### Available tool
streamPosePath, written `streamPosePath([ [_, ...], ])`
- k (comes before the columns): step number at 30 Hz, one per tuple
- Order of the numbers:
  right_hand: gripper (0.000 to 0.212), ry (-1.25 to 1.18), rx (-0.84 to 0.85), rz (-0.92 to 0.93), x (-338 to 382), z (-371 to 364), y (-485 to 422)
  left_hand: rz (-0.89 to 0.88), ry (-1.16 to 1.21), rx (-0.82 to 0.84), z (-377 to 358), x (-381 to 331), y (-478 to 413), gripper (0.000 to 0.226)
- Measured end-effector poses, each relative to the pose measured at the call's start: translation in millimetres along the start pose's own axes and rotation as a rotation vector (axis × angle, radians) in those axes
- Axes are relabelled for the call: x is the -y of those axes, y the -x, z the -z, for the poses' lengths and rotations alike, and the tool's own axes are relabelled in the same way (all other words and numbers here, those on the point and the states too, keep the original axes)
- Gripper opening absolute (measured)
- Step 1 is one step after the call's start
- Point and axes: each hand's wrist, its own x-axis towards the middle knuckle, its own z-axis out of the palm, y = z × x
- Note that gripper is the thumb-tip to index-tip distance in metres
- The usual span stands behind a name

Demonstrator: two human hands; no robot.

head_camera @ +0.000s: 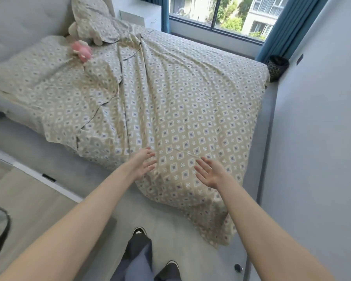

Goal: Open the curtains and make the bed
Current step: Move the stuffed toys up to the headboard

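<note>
Pink plush toy (82, 50) near the headboard (18, 23); patterned basket (277, 66) by the wall

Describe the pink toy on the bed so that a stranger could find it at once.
Start at the patterned beige duvet covering the bed, then look toward the grey headboard. Just below the matching pillow lies the pink toy, next to a cream plush toy. It is the only pink thing there.

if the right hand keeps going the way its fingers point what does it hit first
Most likely the duvet: the right hand is open just over its near end, fingers aimed up the bed. Whether it is touching already is unclear from this one view.
</note>
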Motion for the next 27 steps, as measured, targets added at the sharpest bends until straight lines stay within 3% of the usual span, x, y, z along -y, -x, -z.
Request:
streamPosePath([
  [14, 0.035, 0.279, 0.104, 0.022, 76, -217, -87, -0.082, 0.041, -0.128, 117, -176, -103, 0.043],
  [27, 0.033, 0.536, 0.204, 0.071, 159, -357, -170, -0.171, 0.051, -0.254, 171, -296, -182, 0.041],
])
